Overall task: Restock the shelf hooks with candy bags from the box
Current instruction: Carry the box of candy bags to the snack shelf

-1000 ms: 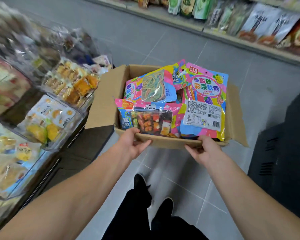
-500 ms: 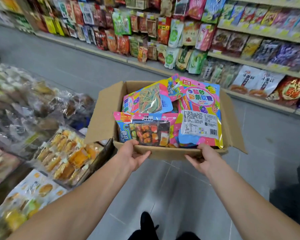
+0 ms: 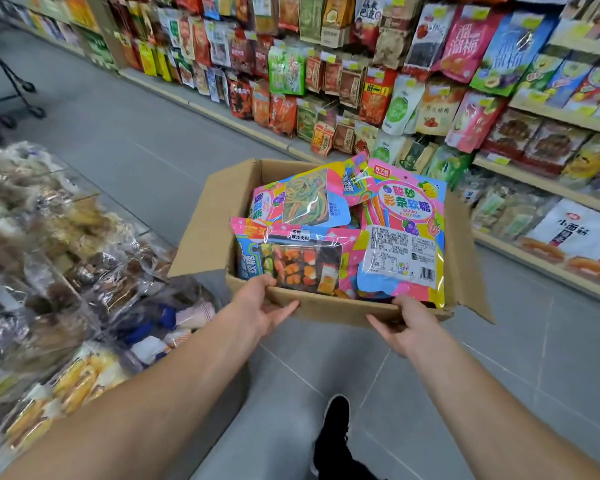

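Observation:
An open cardboard box (image 3: 208, 233) is carried at waist height in the aisle. It is filled with several bright pink, blue and yellow candy bags (image 3: 400, 251); one at the front shows mixed gummies (image 3: 298, 261). My left hand (image 3: 257, 308) grips the box's near edge on the left, thumb over the rim. Further right, my right hand (image 3: 407, 323) grips the same edge, thumb on top below the large bag. The fingers under the box are hidden.
Snack bags hang in rows on the shelving (image 3: 326, 64) ahead and to the right. Bins of wrapped pastries (image 3: 66, 271) stand close on the left. A cart's legs and wheels (image 3: 18, 98) are at the far left. Grey tile floor (image 3: 136, 140) lies between.
The view has lifted and swung right, so the hanging snack shelves now fill the top. The box stays in both hands in the same grip.

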A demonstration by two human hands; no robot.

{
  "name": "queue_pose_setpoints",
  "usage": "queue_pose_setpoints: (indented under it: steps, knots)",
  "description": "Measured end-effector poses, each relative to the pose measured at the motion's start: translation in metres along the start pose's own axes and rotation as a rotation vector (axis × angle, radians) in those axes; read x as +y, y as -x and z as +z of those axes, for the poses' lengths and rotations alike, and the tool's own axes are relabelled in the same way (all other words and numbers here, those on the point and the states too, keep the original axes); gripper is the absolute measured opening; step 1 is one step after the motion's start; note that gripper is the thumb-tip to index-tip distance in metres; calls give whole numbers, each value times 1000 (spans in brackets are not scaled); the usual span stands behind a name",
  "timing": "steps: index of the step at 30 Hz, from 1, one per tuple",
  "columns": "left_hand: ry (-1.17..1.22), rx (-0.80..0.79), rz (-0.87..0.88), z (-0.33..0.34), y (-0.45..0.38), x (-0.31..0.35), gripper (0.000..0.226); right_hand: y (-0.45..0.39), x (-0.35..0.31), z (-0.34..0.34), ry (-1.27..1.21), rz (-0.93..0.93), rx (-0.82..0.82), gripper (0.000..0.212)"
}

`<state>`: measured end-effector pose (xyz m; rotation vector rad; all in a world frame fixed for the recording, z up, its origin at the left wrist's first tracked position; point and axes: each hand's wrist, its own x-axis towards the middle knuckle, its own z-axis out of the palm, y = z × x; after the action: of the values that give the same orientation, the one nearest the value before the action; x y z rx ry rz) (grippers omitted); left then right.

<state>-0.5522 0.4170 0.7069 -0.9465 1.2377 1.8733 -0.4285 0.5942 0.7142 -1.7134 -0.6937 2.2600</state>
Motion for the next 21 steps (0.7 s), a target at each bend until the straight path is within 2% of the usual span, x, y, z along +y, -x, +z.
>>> queue_pose_setpoints:
  steps: [6,11,13,17,21]
  knots:
    - [115,87,11,78,-61,71,34,-77,-77,107,128,54,-20,27]
    - [218,112,20,121,-114,132,18,-129,-119,197,203,58,-40,28]
    - [251,102,16,138,-145,162,19,-155,-131,238,212,70,-52,28]
    - [177,79,-13,169,-209,236,3,-209,-148,329,248,85,-69,23]
    - [147,88,-62,195,-275,319,4,-256,-164,426,285,119,-45,28]
